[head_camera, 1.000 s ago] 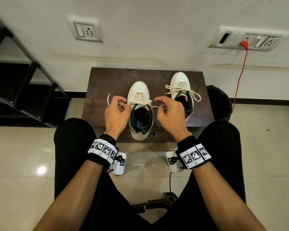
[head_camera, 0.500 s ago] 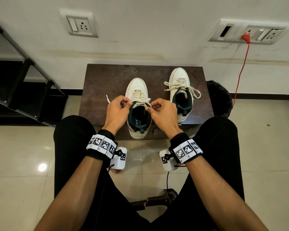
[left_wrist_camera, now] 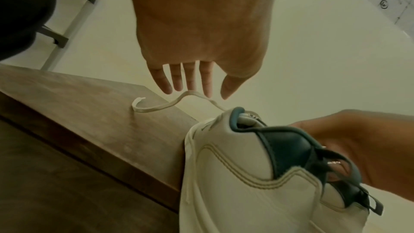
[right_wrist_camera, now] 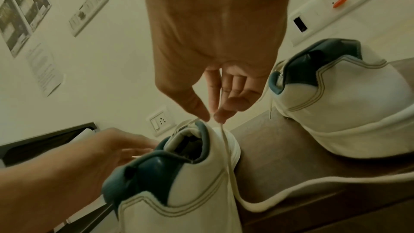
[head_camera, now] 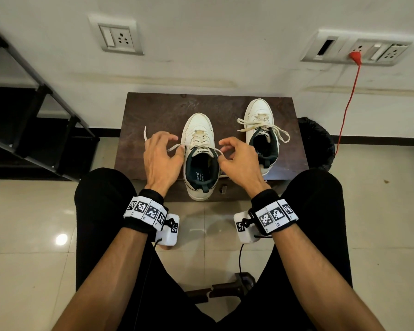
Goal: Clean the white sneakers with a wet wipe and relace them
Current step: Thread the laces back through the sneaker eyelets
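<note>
- Both hands have drawn apart from the near sneaker (head_camera: 200,158) at the table's (head_camera: 153,111) front edge.
- Right hand (head_camera: 242,158) pinches the lace (right_wrist_camera: 226,148); left hand (head_camera: 161,158) fingers spread, loose.
- Relacing step; next, likely regrip the left lace end (left_wrist_camera: 154,108) and knot.

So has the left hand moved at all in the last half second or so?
Yes. The left hand has drawn away from the near sneaker, leftward over the brown table, its fingers now spread over the loose lace.

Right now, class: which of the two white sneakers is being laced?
The nearer sneaker, at the table's front edge, between both hands. The far sneaker sits untouched.
</note>
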Available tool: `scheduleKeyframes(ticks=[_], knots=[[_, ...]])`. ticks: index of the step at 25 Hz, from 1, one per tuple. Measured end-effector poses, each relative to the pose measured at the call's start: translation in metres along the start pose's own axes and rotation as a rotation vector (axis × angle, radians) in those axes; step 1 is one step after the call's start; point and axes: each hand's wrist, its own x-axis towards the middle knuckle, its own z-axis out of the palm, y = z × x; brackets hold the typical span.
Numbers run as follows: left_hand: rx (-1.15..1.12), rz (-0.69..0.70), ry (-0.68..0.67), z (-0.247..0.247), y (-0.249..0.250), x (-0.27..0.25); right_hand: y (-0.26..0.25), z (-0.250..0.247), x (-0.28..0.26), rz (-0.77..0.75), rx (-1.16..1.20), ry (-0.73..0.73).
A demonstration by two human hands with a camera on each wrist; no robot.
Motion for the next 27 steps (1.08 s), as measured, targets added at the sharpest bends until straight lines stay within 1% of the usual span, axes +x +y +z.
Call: scheduleKeyframes(ticks=[2,4,7,9,11,14,16,17,20,22,24,25,27], knots=[[-0.064,0.073,-0.104,0.007,0.001,0.001,0.0,0.003,0.0,-0.016,0.009,-0.029],[-0.15,0.053,-0.209,0.012,0.004,0.001,0.0,0.005,0.0,-0.04,0.002,0.009],[-0.112,-0.053,-0.2,0.011,0.01,0.003,0.0,0.003,0.002,-0.036,0.012,0.046],[-0.094,-0.122,-0.224,0.009,0.014,0.003,0.002,0.003,0.003,-0.01,0.021,0.006],[-0.186,-0.146,-0.246,0.008,0.016,0.005,0.001,0.004,0.005,-0.001,0.089,-0.045],[-0.473,-0.2,-0.235,0.005,0.02,0.009,-0.007,0.002,0.006,-0.014,0.442,-0.053],[-0.595,-0.227,-0.229,0.005,0.026,0.01,-0.014,-0.001,0.01,-0.032,0.663,-0.066],[-0.639,-0.235,-0.224,0.004,0.03,0.009,-0.017,-0.002,0.011,-0.033,0.728,-0.083],[-0.765,-0.297,-0.185,0.004,0.038,0.01,-0.024,0.001,0.01,-0.02,0.862,-0.141],[-0.828,-0.364,-0.156,0.004,0.038,0.014,-0.026,0.002,0.012,0.032,0.942,-0.154],[-0.831,-0.401,-0.123,0.006,0.033,0.02,-0.025,0.003,0.018,0.121,0.988,-0.107],[-0.795,-0.409,-0.102,0.008,0.03,0.022,-0.022,0.002,0.021,0.182,0.985,-0.065],[-0.709,-0.441,-0.048,0.011,0.021,0.026,-0.014,-0.001,0.023,0.308,0.888,-0.002]])
